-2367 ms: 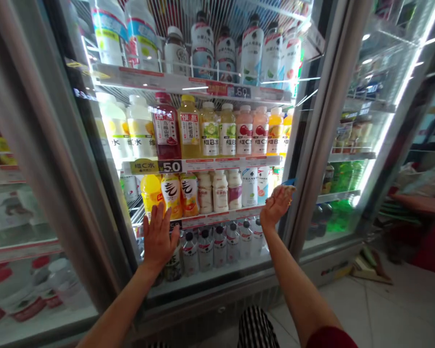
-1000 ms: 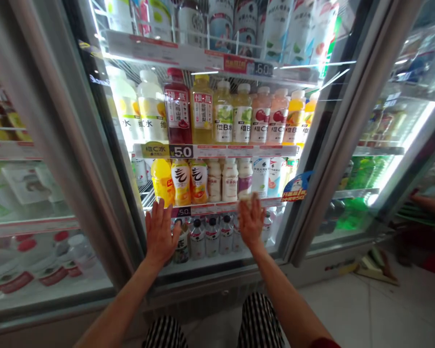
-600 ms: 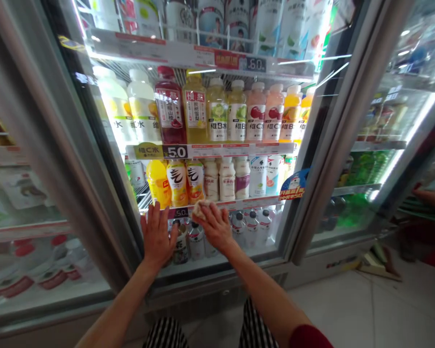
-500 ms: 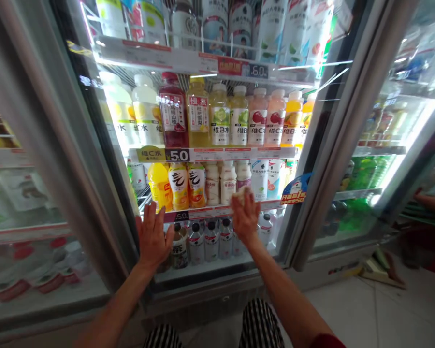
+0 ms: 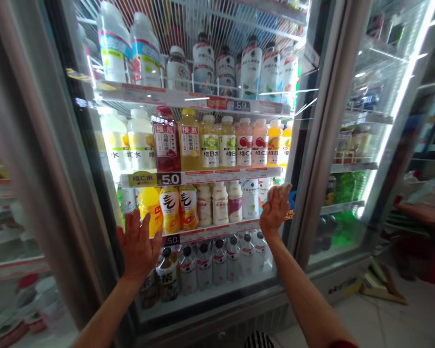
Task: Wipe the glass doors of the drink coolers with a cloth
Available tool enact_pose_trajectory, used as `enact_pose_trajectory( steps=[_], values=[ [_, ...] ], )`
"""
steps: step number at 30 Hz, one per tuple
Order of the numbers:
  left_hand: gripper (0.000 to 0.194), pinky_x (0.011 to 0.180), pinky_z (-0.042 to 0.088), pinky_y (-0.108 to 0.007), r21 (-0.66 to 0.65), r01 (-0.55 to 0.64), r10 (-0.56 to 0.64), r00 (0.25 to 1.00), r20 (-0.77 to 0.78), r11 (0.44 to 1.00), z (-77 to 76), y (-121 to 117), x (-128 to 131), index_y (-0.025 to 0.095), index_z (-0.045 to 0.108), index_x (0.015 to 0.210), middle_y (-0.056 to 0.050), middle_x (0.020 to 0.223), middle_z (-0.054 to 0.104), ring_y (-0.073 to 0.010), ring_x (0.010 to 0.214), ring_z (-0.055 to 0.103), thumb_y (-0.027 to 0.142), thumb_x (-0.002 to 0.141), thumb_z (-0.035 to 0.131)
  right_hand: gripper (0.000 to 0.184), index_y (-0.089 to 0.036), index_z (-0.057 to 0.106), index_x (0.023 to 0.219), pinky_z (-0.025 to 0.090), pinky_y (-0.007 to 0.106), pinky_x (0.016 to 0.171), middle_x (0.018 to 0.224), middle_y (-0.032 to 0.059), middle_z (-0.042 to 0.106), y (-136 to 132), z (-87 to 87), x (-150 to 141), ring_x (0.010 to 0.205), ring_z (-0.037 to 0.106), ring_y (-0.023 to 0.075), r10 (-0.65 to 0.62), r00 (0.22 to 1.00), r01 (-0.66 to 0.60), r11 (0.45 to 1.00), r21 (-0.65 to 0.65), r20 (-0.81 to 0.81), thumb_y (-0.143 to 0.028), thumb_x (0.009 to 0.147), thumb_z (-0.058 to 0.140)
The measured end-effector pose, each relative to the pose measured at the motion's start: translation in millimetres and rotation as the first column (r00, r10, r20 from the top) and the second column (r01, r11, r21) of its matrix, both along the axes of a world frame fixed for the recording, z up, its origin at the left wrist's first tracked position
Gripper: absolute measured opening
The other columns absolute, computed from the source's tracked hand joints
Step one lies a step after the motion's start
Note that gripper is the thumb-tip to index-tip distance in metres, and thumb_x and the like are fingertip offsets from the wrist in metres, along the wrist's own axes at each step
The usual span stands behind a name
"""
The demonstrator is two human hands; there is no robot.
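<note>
A lit drinks cooler stands before me, its glass door [image 5: 210, 72] shut over shelves of bottles. My left hand [image 5: 137, 246] lies flat on the lower left of the glass, fingers spread, holding nothing. My right hand [image 5: 274, 209] presses a small pale crumpled cloth [image 5: 284, 187] against the glass near the door's right edge, level with the shelf of orange and white bottles [image 5: 203, 203]. A blue sticker [image 5: 292, 207] shows partly behind that hand.
A metal door frame [image 5: 322, 130] separates this cooler from another cooler [image 5: 351, 159] on the right with green bottles. A further glass door [image 5: 18, 208] is on the left. Flat items [image 5: 379, 285] lie on the tiled floor at lower right.
My right hand with the cloth has swept from the middle of the glass to its right edge and slightly upward. My left hand slid a little left. The view tilted upward.
</note>
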State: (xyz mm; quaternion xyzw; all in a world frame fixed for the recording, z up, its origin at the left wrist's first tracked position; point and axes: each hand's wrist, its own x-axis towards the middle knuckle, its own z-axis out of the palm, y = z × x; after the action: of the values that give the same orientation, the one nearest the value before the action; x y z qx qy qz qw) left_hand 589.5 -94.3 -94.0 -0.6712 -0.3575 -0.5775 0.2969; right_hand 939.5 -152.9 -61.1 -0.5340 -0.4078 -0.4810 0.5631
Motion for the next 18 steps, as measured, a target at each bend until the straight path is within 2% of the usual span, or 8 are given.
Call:
enact_pose_trajectory(
  steps=[1,3,7,9,11,14,16,18],
  values=[
    [0.067,0.111,0.009,-0.051,0.002,0.001,-0.001,1.0,0.004,1.0,0.2,-1,0,0.024,0.017,0.141,-0.01,0.148,0.019,-0.0264,0.137,0.016,0.027,0.083,0.05,0.053,-0.022,0.027,0.139,0.028,0.055,0.102,0.148,0.0132,0.022,2,8.4,4,0.135,0.024,0.0284,-0.002,0.997,0.006,0.999,0.053,-0.073,-0.019,0.087,0.037],
    [0.067,0.11,0.009,-0.052,0.008,0.003,-0.003,1.0,0.012,1.0,1.2,-3,2,0.024,0.017,0.141,-0.01,0.148,0.019,-0.0269,0.137,0.016,0.026,0.083,0.049,0.052,-0.022,0.027,0.139,0.027,0.055,0.102,0.148,0.0129,0.021,7,19.3,-9,0.136,0.022,0.0289,0.041,0.996,-0.036,0.997,0.068,-0.076,-0.02,0.088,0.036],
    [0.066,0.11,0.01,-0.052,0.037,-0.006,0.006,1.0,0.014,0.999,8.2,-8,5,0.025,0.019,0.141,-0.01,0.147,0.021,-0.027,0.136,0.018,0.026,0.082,0.05,0.052,-0.033,0.034,0.135,0.022,0.048,0.108,0.15,0.002,0.02,12,14.4,-75,0.137,0.019,0.0259,0.202,0.942,-0.149,0.968,-0.203,0.268,-0.021,0.086,0.042],
    [0.065,0.11,0.011,-0.051,0.041,-0.02,0.019,1.0,0.019,0.999,16.7,-9,2,0.025,0.02,0.14,-0.01,0.147,0.023,-0.0265,0.136,0.019,0.026,0.082,0.05,0.052,-0.037,0.035,0.134,0.02,0.046,0.109,0.149,-0.0015,0.023,10,12.4,-82,0.136,0.022,0.0234,0.237,0.891,-0.132,0.951,-0.279,0.388,-0.022,0.085,0.045],
    [0.064,0.111,0.01,-0.05,0.029,-0.036,0.035,0.999,0.029,0.999,28.2,-7,-4,0.023,0.021,0.141,-0.011,0.146,0.024,-0.0263,0.136,0.018,0.027,0.083,0.049,0.052,-0.035,0.034,0.135,0.02,0.048,0.108,0.149,0.0006,0.023,8,19.8,-62,0.135,0.025,0.0233,0.164,0.933,-0.112,0.978,-0.175,0.32,-0.021,0.085,0.043],
    [0.063,0.111,0.009,-0.049,0.012,-0.059,0.058,0.997,0.055,0.998,44.2,-3,-12,0.02,0.02,0.141,-0.013,0.147,0.021,-0.0256,0.137,0.015,0.03,0.084,0.046,0.052,-0.025,0.029,0.139,0.024,0.056,0.103,0.149,0.0094,0.02,13,43.6,-29,0.135,0.023,0.0281,0.062,0.997,-0.058,0.995,0.082,-0.045,-0.022,0.087,0.036],
    [0.063,0.112,0.008,-0.048,0.001,-0.068,0.068,0.996,0.065,0.998,49.7,0,-14,0.019,0.018,0.141,-0.013,0.148,0.019,-0.0251,0.138,0.012,0.031,0.085,0.044,0.052,-0.023,0.026,0.14,0.023,0.058,0.103,0.149,0.0101,0.019,19,56.2,-36,0.136,0.019,0.0298,0.079,0.987,-0.064,0.991,0.115,-0.137,-0.022,0.088,0.033],
    [0.064,0.112,0.007,-0.048,-0.017,-0.069,0.07,0.995,0.073,0.997,50.8,1,-13,0.018,0.016,0.142,-0.012,0.148,0.017,-0.0251,0.138,0.011,0.032,0.086,0.043,0.052,-0.027,0.026,0.14,0.021,0.056,0.106,0.15,0.0059,0.017,23,58.8,-72,0.137,0.015,0.0287,0.124,0.992,-0.124,0.992,0.009,-0.017,-0.021,0.088,0.034]
  ],
)
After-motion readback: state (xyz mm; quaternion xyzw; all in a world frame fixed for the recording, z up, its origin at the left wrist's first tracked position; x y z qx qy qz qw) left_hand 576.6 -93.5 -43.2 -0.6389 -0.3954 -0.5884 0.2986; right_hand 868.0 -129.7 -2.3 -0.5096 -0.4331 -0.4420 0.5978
